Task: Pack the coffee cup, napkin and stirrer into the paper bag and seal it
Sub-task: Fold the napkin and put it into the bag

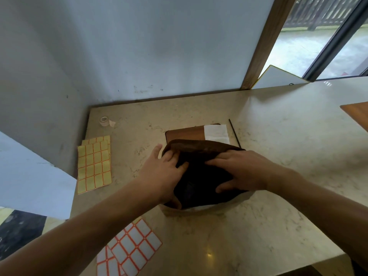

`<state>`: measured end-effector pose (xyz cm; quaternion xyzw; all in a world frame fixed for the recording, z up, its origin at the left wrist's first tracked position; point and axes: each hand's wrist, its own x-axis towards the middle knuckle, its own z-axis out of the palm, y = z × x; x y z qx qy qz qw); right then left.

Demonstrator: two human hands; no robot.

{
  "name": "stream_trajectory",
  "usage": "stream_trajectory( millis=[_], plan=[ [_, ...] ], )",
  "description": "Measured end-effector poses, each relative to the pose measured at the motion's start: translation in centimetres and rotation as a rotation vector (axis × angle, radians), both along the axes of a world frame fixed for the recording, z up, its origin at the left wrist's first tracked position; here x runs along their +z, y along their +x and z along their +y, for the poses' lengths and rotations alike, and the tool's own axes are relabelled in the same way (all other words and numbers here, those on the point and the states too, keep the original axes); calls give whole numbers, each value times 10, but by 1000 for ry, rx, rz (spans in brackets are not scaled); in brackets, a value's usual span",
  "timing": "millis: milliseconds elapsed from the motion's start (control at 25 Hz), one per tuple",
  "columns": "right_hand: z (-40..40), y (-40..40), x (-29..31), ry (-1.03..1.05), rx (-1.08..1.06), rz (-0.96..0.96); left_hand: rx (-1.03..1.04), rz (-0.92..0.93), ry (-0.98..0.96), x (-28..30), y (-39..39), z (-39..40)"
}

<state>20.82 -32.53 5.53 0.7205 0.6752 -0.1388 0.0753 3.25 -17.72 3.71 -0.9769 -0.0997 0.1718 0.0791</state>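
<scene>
A brown paper bag (201,156) stands in the middle of the marble counter, its top bent over toward me. My left hand (163,174) grips the bag's left side with fingers spread over the folded top. My right hand (239,172) presses flat on the right side of the fold. Behind the bag a white napkin (216,133) lies on a small wooden board (185,134). A thin black stirrer (234,132) lies on the counter just right of the napkin. No coffee cup is visible; the bag's inside is hidden.
Yellow label sheets (93,164) lie left of the bag; white label sheets with orange borders (135,248) lie near the front edge. A clear tape roll (104,121) sits at the back left corner. Walls close the left and back; another wooden board (356,114) is far right.
</scene>
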Motion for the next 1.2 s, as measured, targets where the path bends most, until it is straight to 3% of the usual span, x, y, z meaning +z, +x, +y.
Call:
stream_trajectory(
  millis=[120,240,360,440,560,680,840,1200],
  plan=[
    [-4,8,11,135,16,50,-69,-71,-11,6,0,-1],
    [-10,21,20,341,-50,222,-93,-146,-101,26,5,1],
    [-12,47,21,606,-243,391,-69,-323,-401,54,20,14],
    [-10,68,16,682,-379,373,-30,-415,-590,61,38,29],
    [-5,101,-2,628,-492,264,30,-502,-681,48,78,56],
    [3,125,-30,514,-543,187,56,-456,-634,8,120,83],
    [19,155,-74,391,-620,162,124,-341,-600,-50,165,106],
    [61,203,-170,195,-661,144,225,-299,-564,-153,228,132]
  ],
)
